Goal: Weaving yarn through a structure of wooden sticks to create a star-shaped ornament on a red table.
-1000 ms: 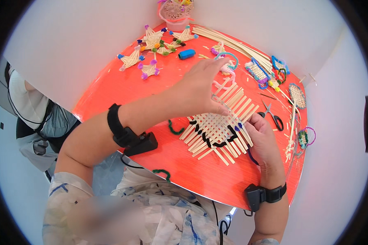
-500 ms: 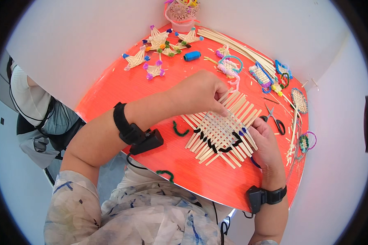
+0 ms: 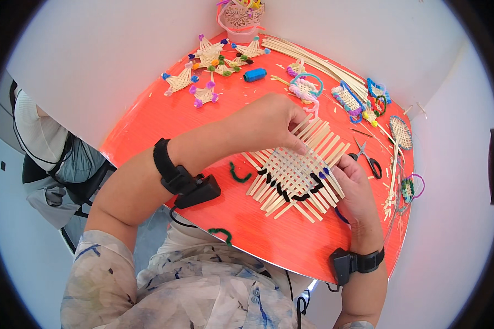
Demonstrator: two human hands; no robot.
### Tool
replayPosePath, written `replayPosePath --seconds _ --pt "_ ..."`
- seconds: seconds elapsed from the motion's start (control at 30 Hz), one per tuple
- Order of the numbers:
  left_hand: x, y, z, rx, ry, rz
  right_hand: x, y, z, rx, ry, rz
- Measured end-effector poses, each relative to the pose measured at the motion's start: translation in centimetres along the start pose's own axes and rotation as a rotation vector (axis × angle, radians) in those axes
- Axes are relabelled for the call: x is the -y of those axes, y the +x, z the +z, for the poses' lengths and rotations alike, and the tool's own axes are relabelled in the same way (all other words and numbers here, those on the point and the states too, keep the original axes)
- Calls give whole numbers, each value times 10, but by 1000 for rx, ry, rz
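Observation:
A woven bamboo-strip mat [image 3: 288, 171] with loose strip ends all round is held above the red table. Black fuzzy pipe cleaner [image 3: 300, 197] is laced along its near edges, and a bit of dark blue pipe cleaner [image 3: 324, 172] shows at its right edge. My left hand [image 3: 282, 123] pinches the mat's far side between thumb and fingers. My right hand [image 3: 354, 186] grips the right edge, thumb on the strips; its other fingers are partly hidden. A dark blue tail [image 3: 341, 215] of pipe cleaner hangs below the right hand.
Scissors [image 3: 366, 159] lie right of the mat. Woven stars [image 3: 209, 52], a blue thread spool [image 3: 254, 75], small woven pieces [image 3: 347, 100] and bamboo strips [image 3: 318, 61] lie farther back, near a pink basket [image 3: 240, 22]. Green pipe cleaner pieces [image 3: 221, 234] lie at the near left.
Both hands keep their hold on the mat, which looks almost unmoved. The whole view has shifted very slightly.

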State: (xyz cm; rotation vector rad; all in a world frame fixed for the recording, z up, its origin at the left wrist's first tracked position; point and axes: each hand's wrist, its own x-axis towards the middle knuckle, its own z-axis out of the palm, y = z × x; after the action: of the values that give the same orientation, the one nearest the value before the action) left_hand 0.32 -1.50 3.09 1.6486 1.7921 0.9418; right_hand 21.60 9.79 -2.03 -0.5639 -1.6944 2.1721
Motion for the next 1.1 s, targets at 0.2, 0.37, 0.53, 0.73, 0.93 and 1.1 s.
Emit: replayPosePath --seconds 0.2,0.37,0.53,0.73,0.93,1.1 --pt "13 5 4 33 -168 -8 -2 2 -7 11 -86 -20" --pt "9 6 3 57 -167 -7 2 0 -8 7 -99 -1" --pt "15 10 -4 118 -246 -41 12 -2 -14 33 -404 -72" --pt "28 5 -6 93 -255 -125 24 -5 -24 -258 -1576 -618" --pt "36 3 -7 91 -267 -180 37 -14 -30 -643 -1749 -421" --pt "37 -1 -7 31 -194 -158 44 -16 -36 -895 -1526 30"
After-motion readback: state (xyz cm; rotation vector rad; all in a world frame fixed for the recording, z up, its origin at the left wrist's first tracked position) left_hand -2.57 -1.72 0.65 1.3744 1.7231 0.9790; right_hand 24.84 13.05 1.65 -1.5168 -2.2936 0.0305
